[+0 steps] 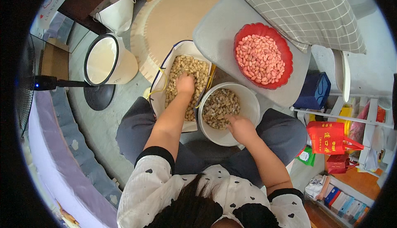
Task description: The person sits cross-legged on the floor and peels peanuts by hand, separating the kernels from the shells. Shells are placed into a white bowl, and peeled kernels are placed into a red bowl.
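Observation:
My left hand [185, 84] reaches into an open white bag [159, 88] with dark trim, its fingers among unshelled peanuts [189, 65]; what the fingertips do is hidden. To the right stands a round white bucket [252, 104] with broken peanut shells [220, 104] in it. My right hand [242, 129] is over the bucket's near right side, fingertips at the shells; whether it holds anything does not show. Beyond the bucket, a red scalloped bowl [288, 51] of shelled pink peanuts [260, 59] rests on a grey stool-like seat [217, 26].
A cream bin [124, 67] stands at the left, near a fan's round black base [99, 98]. A round beige mat [183, 14] lies beyond the bag. A checked cushion [304, 8] is behind the bowl; a red bag [325, 138] hangs by a white rack at the right.

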The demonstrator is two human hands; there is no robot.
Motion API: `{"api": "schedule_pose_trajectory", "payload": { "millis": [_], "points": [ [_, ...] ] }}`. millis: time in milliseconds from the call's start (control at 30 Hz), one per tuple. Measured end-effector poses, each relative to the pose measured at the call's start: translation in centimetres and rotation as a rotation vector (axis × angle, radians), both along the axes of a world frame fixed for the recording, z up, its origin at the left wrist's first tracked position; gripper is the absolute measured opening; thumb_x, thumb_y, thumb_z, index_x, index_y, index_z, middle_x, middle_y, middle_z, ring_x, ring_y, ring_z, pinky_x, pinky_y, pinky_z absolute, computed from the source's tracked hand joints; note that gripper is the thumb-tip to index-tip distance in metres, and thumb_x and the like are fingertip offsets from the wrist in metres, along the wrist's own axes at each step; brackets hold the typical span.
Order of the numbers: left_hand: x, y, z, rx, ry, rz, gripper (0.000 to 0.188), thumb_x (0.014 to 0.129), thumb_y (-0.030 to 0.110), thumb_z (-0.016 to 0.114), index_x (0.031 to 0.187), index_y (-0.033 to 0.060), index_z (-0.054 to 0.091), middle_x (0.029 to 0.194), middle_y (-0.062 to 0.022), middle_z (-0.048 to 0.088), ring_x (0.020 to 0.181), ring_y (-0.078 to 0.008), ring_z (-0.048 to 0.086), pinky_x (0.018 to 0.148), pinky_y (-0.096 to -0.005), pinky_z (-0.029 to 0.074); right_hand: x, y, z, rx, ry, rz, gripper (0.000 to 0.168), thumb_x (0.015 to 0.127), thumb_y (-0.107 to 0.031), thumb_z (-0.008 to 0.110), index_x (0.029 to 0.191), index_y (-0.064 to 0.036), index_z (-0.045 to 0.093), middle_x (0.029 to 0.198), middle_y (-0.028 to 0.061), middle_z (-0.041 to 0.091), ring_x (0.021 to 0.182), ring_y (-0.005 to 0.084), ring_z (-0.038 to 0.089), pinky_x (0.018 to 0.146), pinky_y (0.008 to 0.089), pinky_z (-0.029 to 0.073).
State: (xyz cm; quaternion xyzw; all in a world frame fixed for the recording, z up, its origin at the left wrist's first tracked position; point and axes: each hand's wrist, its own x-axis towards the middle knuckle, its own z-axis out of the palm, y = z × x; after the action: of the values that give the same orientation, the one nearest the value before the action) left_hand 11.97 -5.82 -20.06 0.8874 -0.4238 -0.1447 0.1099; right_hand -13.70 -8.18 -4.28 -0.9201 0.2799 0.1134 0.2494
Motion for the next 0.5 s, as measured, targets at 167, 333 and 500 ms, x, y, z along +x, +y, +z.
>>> {"api": "schedule_pose_trajectory", "payload": {
  "millis": [167,333,500],
  "points": [
    [0.3,-0.2,-1.5,0.105,-0.111,-0.033,0.016,0.074,0.014,0.059,0.089,0.0106,0.066,0.095,-0.0093,0.058,0.093,-0.0273,0.054,0.081,-0.0413,0.039,0.5,0.0,0.6,0.009,0.044,0.001,0.032,0.077,-0.019,0.059,0.106,-0.003,0.055,0.084,0.015,0.062,0.079,0.0311,0.06,0.071,0.0405,0.047],
    [0.4,0.3,-1.1,0.06,-0.056,0.021,0.019,0.075,0.012,0.057,0.093,0.0107,0.065,0.094,-0.008,0.06,0.09,-0.0266,0.056,0.081,-0.0406,0.041,-0.1,0.1,0.0,-0.005,0.027,-0.002,0.028,0.076,-0.019,0.06,0.099,-0.004,0.056,0.08,0.014,0.062,0.078,0.0305,0.061,0.067,0.0406,0.048],
    [0.3,1.3,-0.9,-0.049,-0.012,0.159,0.019,0.078,0.013,0.057,0.095,0.0097,0.065,0.094,-0.0094,0.062,0.088,-0.0264,0.058,0.079,-0.0408,0.043,-0.5,0.1,-0.2,-0.024,0.006,0.024,0.03,0.076,-0.019,0.06,0.101,-0.004,0.056,0.079,0.014,0.061,0.077,0.0303,0.061,0.065,0.0409,0.049]
  ]
}}
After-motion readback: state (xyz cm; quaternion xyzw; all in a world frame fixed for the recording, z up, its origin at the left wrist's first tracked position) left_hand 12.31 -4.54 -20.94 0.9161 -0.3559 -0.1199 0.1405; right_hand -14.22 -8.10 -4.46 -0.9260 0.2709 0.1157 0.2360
